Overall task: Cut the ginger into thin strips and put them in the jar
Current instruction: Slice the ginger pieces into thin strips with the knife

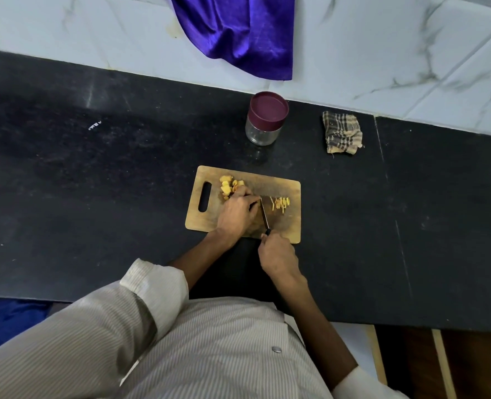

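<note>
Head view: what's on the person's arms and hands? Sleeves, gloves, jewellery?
Both hands, left hand and right hand, are bare: no gloves, and no rings or watch that I can make out. The shirt is pale with fine vertical stripes and a round button at the front. Its sleeves are rolled up, the left sleeve cuffed near the elbow, forearms uncovered.

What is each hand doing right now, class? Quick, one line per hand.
Left hand: fingers curled, holding down a ginger piece on the cutting board; the piece itself is hidden.
Right hand: gripping the knife handle.
</note>
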A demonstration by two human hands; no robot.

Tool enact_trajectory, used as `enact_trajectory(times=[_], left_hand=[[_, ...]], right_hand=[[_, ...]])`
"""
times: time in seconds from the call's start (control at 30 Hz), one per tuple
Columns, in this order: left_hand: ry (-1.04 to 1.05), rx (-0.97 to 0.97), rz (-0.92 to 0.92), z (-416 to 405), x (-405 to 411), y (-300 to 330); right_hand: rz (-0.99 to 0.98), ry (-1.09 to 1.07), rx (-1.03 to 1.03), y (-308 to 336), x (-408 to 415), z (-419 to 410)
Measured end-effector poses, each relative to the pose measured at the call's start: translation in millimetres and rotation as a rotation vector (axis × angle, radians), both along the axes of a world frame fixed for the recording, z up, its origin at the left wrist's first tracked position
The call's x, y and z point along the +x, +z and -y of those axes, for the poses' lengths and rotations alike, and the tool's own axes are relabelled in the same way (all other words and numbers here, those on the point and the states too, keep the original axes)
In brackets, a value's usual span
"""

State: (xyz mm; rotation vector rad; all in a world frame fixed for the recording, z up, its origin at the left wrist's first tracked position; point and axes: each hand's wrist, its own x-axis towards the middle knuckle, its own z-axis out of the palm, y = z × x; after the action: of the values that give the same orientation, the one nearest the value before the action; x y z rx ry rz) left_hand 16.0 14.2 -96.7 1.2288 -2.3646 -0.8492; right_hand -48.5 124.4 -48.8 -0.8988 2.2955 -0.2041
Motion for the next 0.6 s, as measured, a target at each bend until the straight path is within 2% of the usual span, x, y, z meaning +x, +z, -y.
enact_trajectory(times=[0.6], left_hand=[[-0.002, -0.015, -0.028, -2.2, 1.3, -1.9]], right_hand=[[0.079, -0.111, -0.147, -3.2, -9.3, -4.1]])
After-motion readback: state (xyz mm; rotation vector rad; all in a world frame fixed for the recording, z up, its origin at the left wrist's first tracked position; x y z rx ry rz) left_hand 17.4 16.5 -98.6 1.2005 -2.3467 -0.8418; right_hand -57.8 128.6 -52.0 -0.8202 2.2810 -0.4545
